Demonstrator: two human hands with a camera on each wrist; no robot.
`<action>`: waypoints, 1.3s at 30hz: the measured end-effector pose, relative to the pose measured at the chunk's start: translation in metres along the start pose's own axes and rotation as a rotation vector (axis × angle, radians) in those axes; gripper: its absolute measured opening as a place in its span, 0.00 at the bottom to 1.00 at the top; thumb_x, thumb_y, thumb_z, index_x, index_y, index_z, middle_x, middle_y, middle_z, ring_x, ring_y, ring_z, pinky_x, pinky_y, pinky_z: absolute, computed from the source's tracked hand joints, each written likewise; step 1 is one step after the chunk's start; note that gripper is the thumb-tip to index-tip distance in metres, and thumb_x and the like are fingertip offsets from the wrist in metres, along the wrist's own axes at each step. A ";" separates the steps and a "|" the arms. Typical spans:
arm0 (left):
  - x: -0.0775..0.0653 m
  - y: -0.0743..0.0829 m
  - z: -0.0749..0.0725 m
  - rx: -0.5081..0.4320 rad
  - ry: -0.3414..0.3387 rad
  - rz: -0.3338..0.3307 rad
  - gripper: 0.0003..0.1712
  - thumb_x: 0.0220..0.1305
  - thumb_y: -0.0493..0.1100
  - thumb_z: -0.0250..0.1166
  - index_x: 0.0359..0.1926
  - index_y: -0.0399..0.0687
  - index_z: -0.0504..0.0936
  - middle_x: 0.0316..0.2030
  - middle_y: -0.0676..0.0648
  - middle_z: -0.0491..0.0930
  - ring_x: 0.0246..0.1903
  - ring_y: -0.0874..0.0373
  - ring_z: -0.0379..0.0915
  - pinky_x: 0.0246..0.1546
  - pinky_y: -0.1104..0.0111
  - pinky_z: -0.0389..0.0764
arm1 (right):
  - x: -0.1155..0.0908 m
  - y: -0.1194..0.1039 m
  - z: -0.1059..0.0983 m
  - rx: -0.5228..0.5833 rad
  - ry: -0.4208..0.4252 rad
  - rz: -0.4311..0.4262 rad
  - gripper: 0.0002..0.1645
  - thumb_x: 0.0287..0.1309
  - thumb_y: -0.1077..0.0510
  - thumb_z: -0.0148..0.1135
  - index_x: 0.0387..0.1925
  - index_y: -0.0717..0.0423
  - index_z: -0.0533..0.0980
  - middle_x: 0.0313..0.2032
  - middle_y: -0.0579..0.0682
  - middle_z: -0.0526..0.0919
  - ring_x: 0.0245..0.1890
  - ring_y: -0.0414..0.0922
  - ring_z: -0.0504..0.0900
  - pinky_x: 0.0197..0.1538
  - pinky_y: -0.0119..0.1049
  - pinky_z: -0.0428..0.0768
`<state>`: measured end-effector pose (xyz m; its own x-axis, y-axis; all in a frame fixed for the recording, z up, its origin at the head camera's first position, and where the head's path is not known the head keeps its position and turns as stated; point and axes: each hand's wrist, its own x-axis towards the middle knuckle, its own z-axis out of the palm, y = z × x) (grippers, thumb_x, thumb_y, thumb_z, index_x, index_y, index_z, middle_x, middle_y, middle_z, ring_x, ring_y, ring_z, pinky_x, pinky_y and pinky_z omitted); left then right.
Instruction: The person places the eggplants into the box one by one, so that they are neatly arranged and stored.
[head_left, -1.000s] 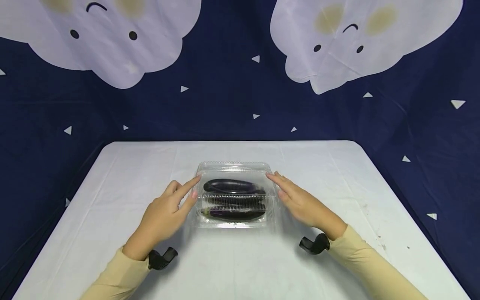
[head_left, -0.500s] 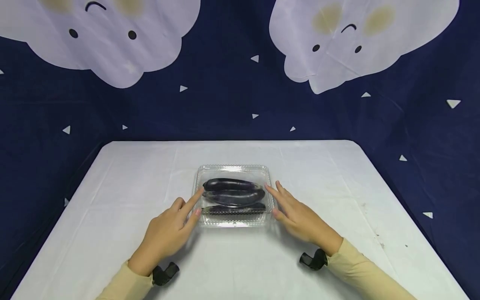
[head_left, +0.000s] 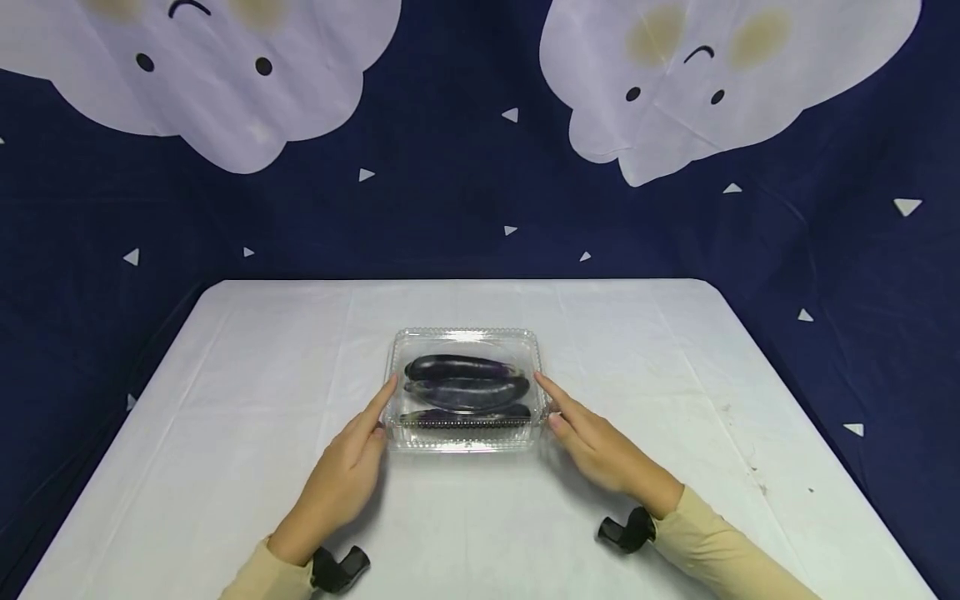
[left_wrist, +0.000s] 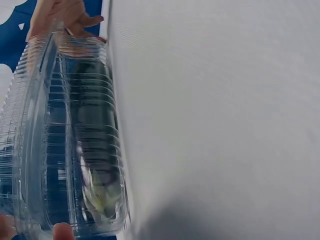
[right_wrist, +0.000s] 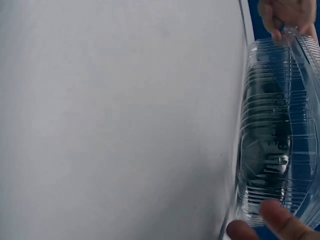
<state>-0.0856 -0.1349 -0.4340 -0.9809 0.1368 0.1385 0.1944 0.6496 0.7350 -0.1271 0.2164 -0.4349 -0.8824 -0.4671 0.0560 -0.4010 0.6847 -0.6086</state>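
A clear plastic clamshell container (head_left: pixel 471 440) sits on the table with its ridged lid lowered over the base. Three dark purple eggplants (head_left: pixel 468 392) lie crosswise inside, seen through the plastic. My left hand (head_left: pixel 341 471) is at the container's left side, index finger straight along the rim and thumb near the front corner. On the opposite side, my right hand (head_left: pixel 600 450) has its extended fingers and thumb right at the rim. In the left wrist view, a fingertip (left_wrist: pixel 62 231) overlaps the container's near end. The right wrist view shows fingers (right_wrist: pixel 280 220) close by the container's end.
A white cloth covers the table (head_left: pixel 262 358), whose back edge meets a dark blue curtain (head_left: pixel 450 208) printed with clouds and triangles. Black wrist cameras (head_left: pixel 339 571) are worn on both forearms. Small dark specks (head_left: pixel 757 479) mark the cloth at right.
The lid has come down from a half-raised position over the eggplants. Both hands have moved toward the person, and the left hand has shifted from the lid to the container's side.
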 end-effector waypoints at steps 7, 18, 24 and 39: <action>0.003 0.004 0.004 -0.197 -0.056 -0.101 0.37 0.76 0.35 0.42 0.78 0.73 0.49 0.37 0.42 0.75 0.32 0.57 0.68 0.36 0.63 0.73 | 0.002 0.006 0.002 0.315 -0.061 -0.023 0.35 0.79 0.57 0.37 0.79 0.32 0.42 0.31 0.53 0.79 0.31 0.49 0.79 0.41 0.39 0.78; 0.006 0.002 0.003 -0.441 -0.131 -0.137 0.36 0.76 0.32 0.38 0.77 0.68 0.49 0.21 0.50 0.63 0.20 0.62 0.58 0.24 0.69 0.67 | 0.004 0.008 0.001 0.626 -0.193 -0.023 0.42 0.77 0.58 0.44 0.79 0.32 0.37 0.29 0.61 0.76 0.30 0.57 0.80 0.33 0.41 0.77; 0.006 -0.001 0.004 -0.502 -0.160 -0.139 0.40 0.75 0.30 0.40 0.77 0.71 0.47 0.16 0.54 0.59 0.15 0.65 0.55 0.17 0.70 0.62 | 0.005 0.010 -0.002 0.757 -0.270 -0.033 0.45 0.76 0.61 0.44 0.78 0.31 0.32 0.26 0.54 0.72 0.26 0.46 0.77 0.31 0.43 0.82; 0.003 -0.006 0.004 -0.741 -0.190 -0.174 0.44 0.70 0.27 0.42 0.77 0.72 0.47 0.09 0.56 0.60 0.07 0.68 0.52 0.09 0.76 0.57 | 0.007 0.009 -0.002 0.772 -0.253 -0.045 0.47 0.75 0.62 0.47 0.79 0.34 0.33 0.23 0.50 0.68 0.20 0.40 0.70 0.22 0.40 0.74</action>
<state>-0.0898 -0.1355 -0.4402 -0.9650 0.2477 -0.0865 -0.0855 0.0146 0.9962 -0.1371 0.2205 -0.4381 -0.7500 -0.6607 -0.0314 -0.0706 0.1272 -0.9894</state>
